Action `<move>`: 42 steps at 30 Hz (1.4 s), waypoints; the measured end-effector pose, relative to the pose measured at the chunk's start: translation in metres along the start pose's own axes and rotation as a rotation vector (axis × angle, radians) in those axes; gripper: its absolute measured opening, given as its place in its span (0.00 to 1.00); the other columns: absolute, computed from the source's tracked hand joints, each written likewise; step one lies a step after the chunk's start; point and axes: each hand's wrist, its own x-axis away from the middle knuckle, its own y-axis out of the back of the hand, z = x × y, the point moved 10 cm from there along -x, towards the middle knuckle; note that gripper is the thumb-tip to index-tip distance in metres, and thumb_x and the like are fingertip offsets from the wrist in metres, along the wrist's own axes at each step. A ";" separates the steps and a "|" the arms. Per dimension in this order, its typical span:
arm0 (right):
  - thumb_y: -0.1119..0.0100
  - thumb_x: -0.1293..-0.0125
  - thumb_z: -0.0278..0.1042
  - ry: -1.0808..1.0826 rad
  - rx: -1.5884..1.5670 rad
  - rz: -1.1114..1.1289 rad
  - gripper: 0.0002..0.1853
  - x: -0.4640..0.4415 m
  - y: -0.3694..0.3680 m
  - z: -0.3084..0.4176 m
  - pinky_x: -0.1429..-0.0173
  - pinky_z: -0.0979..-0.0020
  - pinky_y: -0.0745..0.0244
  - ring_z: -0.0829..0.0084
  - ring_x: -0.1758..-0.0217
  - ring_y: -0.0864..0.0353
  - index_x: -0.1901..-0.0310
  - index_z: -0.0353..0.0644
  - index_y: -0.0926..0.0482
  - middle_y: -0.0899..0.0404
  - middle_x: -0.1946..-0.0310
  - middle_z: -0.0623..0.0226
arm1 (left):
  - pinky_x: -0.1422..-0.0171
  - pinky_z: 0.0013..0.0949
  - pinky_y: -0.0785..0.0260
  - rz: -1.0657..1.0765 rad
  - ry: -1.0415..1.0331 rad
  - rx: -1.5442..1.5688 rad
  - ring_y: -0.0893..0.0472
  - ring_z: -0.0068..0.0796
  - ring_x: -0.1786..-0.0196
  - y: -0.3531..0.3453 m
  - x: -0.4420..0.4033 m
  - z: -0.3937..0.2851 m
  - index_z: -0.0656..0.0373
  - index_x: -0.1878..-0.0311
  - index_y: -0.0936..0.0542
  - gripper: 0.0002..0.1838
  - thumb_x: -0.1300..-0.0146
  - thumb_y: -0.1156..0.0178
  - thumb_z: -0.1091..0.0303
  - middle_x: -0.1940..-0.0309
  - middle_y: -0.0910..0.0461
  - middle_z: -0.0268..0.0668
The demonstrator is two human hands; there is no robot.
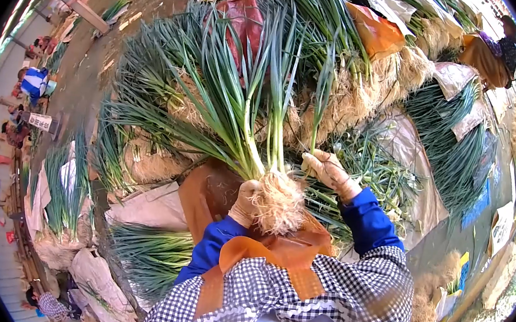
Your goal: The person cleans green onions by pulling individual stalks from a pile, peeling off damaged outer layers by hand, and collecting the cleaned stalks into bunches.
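My left hand [244, 204], in a pale glove, is closed round the base of a bunch of green onions [249, 151]. The bunch's tangled pale roots [280, 201] hang beside the fingers and its long green leaves point away from me. To the right, my right hand [327, 169], also gloved, is pinched at the lower end of a single green onion [321, 105] that stands apart from the bunch. An orange-brown apron [201, 202] lies beneath my left hand.
Large heaps of green onions [163, 52] lie ahead, some under a red sheet [244, 26] and an orange sheet [376, 32]. Loose trimmed leaves [372, 166] cover the ground at right. Another person [506, 51] sits at the far upper right; others are at far left.
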 end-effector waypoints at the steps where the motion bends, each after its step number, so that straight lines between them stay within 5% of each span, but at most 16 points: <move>1: 0.48 0.33 0.37 -0.015 -0.045 0.044 0.10 0.008 -0.007 0.007 0.66 0.77 0.32 0.81 0.71 0.28 0.65 0.41 0.21 0.23 0.73 0.74 | 0.38 0.48 0.35 -0.057 -0.022 -0.015 0.27 0.46 0.45 0.019 0.000 0.001 0.67 0.41 0.34 0.32 0.54 0.47 0.65 0.48 0.27 0.49; 4: 0.46 0.34 0.39 -0.102 -0.248 0.038 0.09 0.005 -0.033 0.004 0.69 0.75 0.32 0.77 0.74 0.28 0.68 0.44 0.23 0.24 0.76 0.73 | 0.38 0.47 0.35 0.011 0.045 -0.063 0.24 0.45 0.50 0.072 -0.010 0.016 0.68 0.47 0.29 0.26 0.53 0.49 0.70 0.52 0.25 0.50; 7: 0.40 0.43 0.42 0.319 0.790 -0.297 0.12 -0.003 -0.024 0.055 0.67 0.65 0.30 0.56 0.70 0.25 0.70 0.41 0.25 0.23 0.70 0.59 | 0.38 0.47 0.35 0.008 0.034 0.041 0.25 0.47 0.49 0.038 -0.010 0.022 0.67 0.45 0.30 0.28 0.54 0.47 0.70 0.50 0.26 0.51; 10: 0.45 0.38 0.40 0.691 0.623 -0.286 0.16 -0.005 -0.030 0.083 0.52 0.62 0.30 0.59 0.53 0.26 0.56 0.36 0.26 0.24 0.58 0.55 | 0.35 0.47 0.38 0.012 0.079 0.055 0.25 0.48 0.47 0.006 -0.001 0.027 0.66 0.43 0.32 0.31 0.55 0.46 0.70 0.48 0.27 0.50; 12: 0.57 0.30 0.40 0.217 -0.296 0.158 0.17 -0.025 -0.055 0.017 0.48 0.68 0.33 0.71 0.51 0.26 0.53 0.36 0.25 0.23 0.58 0.61 | 0.43 0.43 0.30 0.030 -0.064 0.057 0.23 0.42 0.52 -0.014 0.004 0.012 0.68 0.44 0.33 0.25 0.46 0.47 0.70 0.51 0.25 0.48; 18: 0.54 0.35 0.53 0.078 1.022 0.504 0.20 0.056 -0.057 -0.105 0.65 0.62 0.27 0.56 0.69 0.22 0.67 0.44 0.20 0.20 0.70 0.57 | 0.52 0.43 0.29 0.043 -0.153 0.092 0.24 0.41 0.58 -0.018 0.035 -0.029 0.65 0.46 0.31 0.24 0.44 0.47 0.63 0.55 0.26 0.45; 20: 0.53 0.37 0.56 -0.437 1.208 0.530 0.22 0.083 0.017 -0.169 0.65 0.62 0.27 0.55 0.68 0.21 0.68 0.43 0.21 0.20 0.72 0.57 | 0.56 0.43 0.28 0.039 -0.165 0.106 0.24 0.40 0.60 -0.020 0.047 -0.039 0.64 0.47 0.31 0.23 0.43 0.47 0.60 0.56 0.26 0.44; 23: 0.49 0.38 0.53 -0.224 1.203 0.325 0.21 0.062 0.043 -0.143 0.56 0.64 0.27 0.60 0.59 0.20 0.56 0.43 0.23 0.20 0.63 0.56 | 0.61 0.43 0.27 0.061 -0.162 0.211 0.25 0.39 0.62 -0.030 0.061 -0.051 0.62 0.48 0.30 0.23 0.42 0.47 0.56 0.58 0.26 0.43; 26: 0.50 0.35 0.49 0.196 0.517 -0.021 0.25 0.016 -0.006 0.035 0.47 0.63 0.29 0.61 0.53 0.21 0.41 0.45 0.32 0.22 0.54 0.55 | 0.66 0.41 0.28 -0.022 -0.194 0.199 0.26 0.37 0.66 -0.046 0.074 -0.053 0.60 0.49 0.30 0.22 0.40 0.48 0.52 0.60 0.27 0.41; 28: 0.56 0.31 0.51 0.058 -0.225 0.339 0.27 -0.017 -0.080 0.025 0.44 0.63 0.32 0.60 0.48 0.25 0.36 0.47 0.39 0.26 0.47 0.59 | 0.74 0.37 0.32 -0.361 -0.376 -0.105 0.29 0.33 0.72 -0.038 0.094 -0.064 0.55 0.51 0.29 0.21 0.37 0.51 0.48 0.64 0.28 0.38; 31: 0.64 0.31 0.58 -0.028 -0.807 0.428 0.32 -0.063 -0.146 0.001 0.41 0.64 0.36 0.66 0.41 0.33 0.32 0.46 0.46 0.40 0.36 0.62 | 0.64 0.35 0.28 -0.166 -0.371 -0.110 0.26 0.34 0.65 -0.031 0.118 -0.059 0.57 0.48 0.30 0.19 0.36 0.49 0.55 0.58 0.27 0.42; 34: 0.59 0.31 0.55 -0.009 -0.892 0.288 0.28 -0.061 -0.143 0.004 0.51 0.68 0.30 0.70 0.53 0.26 0.38 0.43 0.38 0.31 0.44 0.62 | 0.55 0.35 0.26 -0.054 -0.304 -0.007 0.23 0.34 0.57 -0.023 0.138 -0.051 0.66 0.46 0.30 0.21 0.37 0.46 0.61 0.54 0.26 0.45; 36: 0.55 0.31 0.51 0.044 -0.637 0.323 0.23 -0.047 -0.132 0.002 0.58 0.75 0.28 0.76 0.65 0.24 0.52 0.36 0.26 0.23 0.62 0.68 | 0.55 0.34 0.26 -0.242 -0.306 -0.202 0.23 0.33 0.58 0.003 0.155 -0.043 0.67 0.46 0.31 0.21 0.38 0.45 0.62 0.55 0.26 0.45; 38: 0.51 0.33 0.49 -0.221 0.074 0.481 0.19 -0.022 -0.124 0.002 0.69 0.74 0.30 0.77 0.71 0.23 0.64 0.40 0.21 0.21 0.71 0.69 | 0.55 0.34 0.26 -0.093 -0.236 -0.071 0.23 0.32 0.58 -0.035 0.157 -0.031 0.67 0.46 0.30 0.21 0.37 0.46 0.63 0.55 0.26 0.44; 40: 0.37 0.45 0.49 0.820 0.761 0.063 0.14 -0.010 -0.097 0.034 0.74 0.70 0.31 0.69 0.78 0.25 0.63 0.50 0.19 0.27 0.80 0.65 | 0.55 0.33 0.26 0.058 -0.162 0.049 0.23 0.32 0.58 -0.054 0.159 -0.024 0.67 0.47 0.30 0.20 0.37 0.46 0.63 0.55 0.26 0.44; 42: 0.32 0.51 0.51 0.321 0.595 -0.375 0.22 -0.005 -0.045 0.030 0.72 0.69 0.30 0.71 0.76 0.24 0.57 0.49 0.22 0.27 0.80 0.65 | 0.60 0.30 0.26 -0.250 -0.288 -0.178 0.24 0.29 0.62 -0.023 0.169 -0.035 0.61 0.47 0.31 0.17 0.33 0.49 0.61 0.59 0.25 0.42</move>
